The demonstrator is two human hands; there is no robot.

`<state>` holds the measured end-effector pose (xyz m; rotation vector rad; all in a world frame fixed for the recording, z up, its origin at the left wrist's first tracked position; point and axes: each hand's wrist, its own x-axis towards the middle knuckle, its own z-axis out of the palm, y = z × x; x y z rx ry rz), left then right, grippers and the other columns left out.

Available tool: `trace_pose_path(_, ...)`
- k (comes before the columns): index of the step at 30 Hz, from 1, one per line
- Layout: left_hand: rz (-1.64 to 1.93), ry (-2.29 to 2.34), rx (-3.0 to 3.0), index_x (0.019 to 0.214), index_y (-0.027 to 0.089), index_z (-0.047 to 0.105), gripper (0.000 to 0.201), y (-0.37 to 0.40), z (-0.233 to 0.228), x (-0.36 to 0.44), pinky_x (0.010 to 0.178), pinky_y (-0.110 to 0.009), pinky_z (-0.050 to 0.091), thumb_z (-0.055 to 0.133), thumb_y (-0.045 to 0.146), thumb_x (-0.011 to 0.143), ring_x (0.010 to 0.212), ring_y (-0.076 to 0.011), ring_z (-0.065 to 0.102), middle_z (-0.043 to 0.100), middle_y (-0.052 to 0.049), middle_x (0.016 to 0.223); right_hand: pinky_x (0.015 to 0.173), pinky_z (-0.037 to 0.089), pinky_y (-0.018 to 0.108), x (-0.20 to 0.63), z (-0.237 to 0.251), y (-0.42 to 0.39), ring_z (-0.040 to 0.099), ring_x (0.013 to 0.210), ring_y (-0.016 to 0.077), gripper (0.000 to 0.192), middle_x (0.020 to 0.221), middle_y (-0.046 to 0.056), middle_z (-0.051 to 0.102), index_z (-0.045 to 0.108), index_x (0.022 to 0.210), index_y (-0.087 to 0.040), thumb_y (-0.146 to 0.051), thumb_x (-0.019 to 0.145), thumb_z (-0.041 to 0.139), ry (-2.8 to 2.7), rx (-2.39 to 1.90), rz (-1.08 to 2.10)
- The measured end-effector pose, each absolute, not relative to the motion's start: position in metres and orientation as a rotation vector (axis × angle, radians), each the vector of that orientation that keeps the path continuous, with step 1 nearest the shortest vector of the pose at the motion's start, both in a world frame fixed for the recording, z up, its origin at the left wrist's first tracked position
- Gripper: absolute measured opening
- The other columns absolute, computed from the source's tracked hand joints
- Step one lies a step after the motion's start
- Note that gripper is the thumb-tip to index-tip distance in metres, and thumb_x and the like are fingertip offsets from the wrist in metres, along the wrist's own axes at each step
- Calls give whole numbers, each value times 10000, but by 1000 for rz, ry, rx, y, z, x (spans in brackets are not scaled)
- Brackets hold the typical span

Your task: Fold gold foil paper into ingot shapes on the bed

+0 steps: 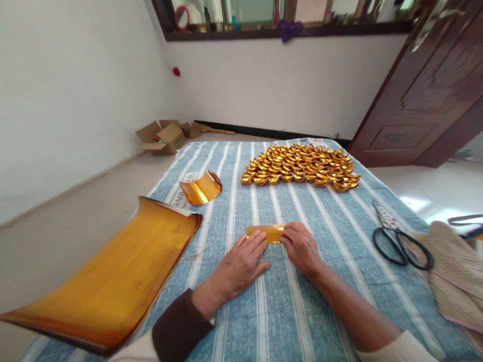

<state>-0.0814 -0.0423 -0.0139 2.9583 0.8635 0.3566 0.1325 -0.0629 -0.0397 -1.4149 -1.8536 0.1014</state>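
A small piece of gold foil paper (272, 234), folded into a narrow strip, lies flat on the striped cloth in front of me. My left hand (241, 261) rests on its left part with the fingers stretched out and the thumb apart. At the strip's right end, my right hand (303, 249) pinches the paper between thumb and fingers. Beyond the hands, many folded gold paper ingots (298, 165) sit in packed rows. A curled stack of smaller gold sheets (202, 189) stands to the left, and a large stack of gold sheets (124, 266) lies nearer me.
Black-handled scissors (400, 246) lie at the right edge of the blue-and-white striped tablecloth (245, 322), beside a beige woven cover (453, 266). Open cardboard boxes (164, 138) are on the floor behind. A brown door (415, 100) stands at the right.
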Motion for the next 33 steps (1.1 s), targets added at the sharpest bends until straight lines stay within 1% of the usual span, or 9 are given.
trace_pose_path(4, 365, 906, 3036, 1265, 137, 561, 366, -40, -10, -95, 1060, -516, 383, 504, 342, 967, 1282, -295, 517, 565, -161, 1372, 839, 470, 342, 132, -38, -63, 578, 897, 215, 173, 876, 72, 650, 660, 773, -188, -103, 870, 543, -1852, -1415, 119)
trace_pose_path(10, 374, 992, 3082, 1208, 131, 591, 307, -42, -6, -111, 1022, -558, 369, 474, 299, 979, 1264, -311, 529, 582, -166, 1350, 830, 469, 345, 132, -39, -63, 570, 880, 215, 159, 874, 68, 650, 649, 754, -192, -114, 862, 561, -1832, -1421, 136)
trace_pose_path(16, 378, 1065, 3120, 1132, 149, 620, 246, -44, -2, -119, 999, -536, 380, 491, 270, 960, 1226, -313, 553, 618, -153, 1302, 826, 469, 345, 132, -39, -62, 571, 869, 211, 169, 862, 59, 650, 635, 733, -208, -127, 861, 559, -1826, -1427, 138)
trace_pose_path(22, 594, 1137, 3107, 898, 136, 646, 221, -48, 7, -109, 995, -529, 404, 437, 185, 951, 1156, -308, 592, 659, -169, 1204, 814, 474, 348, 130, -38, -62, 571, 866, 215, 174, 848, 65, 650, 636, 740, -201, -115, 860, 543, -1803, -1428, 119)
trace_pose_path(25, 658, 1048, 3134, 1021, 97, 625, 247, -50, 12, -89, 994, -491, 424, 395, 122, 937, 1196, -300, 560, 630, -187, 1237, 807, 475, 347, 130, -38, -62, 571, 863, 214, 177, 847, 64, 650, 633, 737, -201, -111, 860, 542, -1814, -1423, 113)
trace_pose_path(27, 607, 976, 3157, 1090, 87, 603, 286, -49, 13, -72, 1009, -478, 417, 380, 69, 910, 1218, -296, 538, 614, -185, 1255, 796, 475, 342, 130, -38, -62, 573, 852, 210, 173, 841, 60, 648, 627, 731, -203, -113, 858, 551, -1820, -1415, 114)
trace_pose_path(29, 452, 992, 3159, 1127, 95, 586, 308, -46, 13, -56, 1010, -474, 416, 390, 53, 893, 1198, -289, 546, 612, -181, 1249, 787, 475, 339, 130, -37, -63, 575, 845, 208, 153, 826, 54, 644, 622, 730, -205, -135, 857, 574, -1822, -1406, 117)
trace_pose_path(31, 263, 1049, 3131, 1108, 104, 586, 285, -42, 13, -45, 977, -452, 439, 403, 56, 894, 1120, -274, 581, 636, -165, 1178, 783, 475, 339, 130, -36, -64, 576, 849, 211, 121, 814, 49, 640, 617, 737, -206, -171, 853, 611, -1827, -1402, 126)
trace_pose_path(33, 101, 1063, 3106, 1085, 99, 588, 263, -38, 15, -38, 904, -430, 471, 409, 57, 897, 1027, -268, 604, 648, -157, 1097, 779, 476, 338, 131, -35, -65, 574, 848, 212, 112, 807, 44, 636, 607, 739, -206, -197, 844, 643, -1841, -1398, 136)
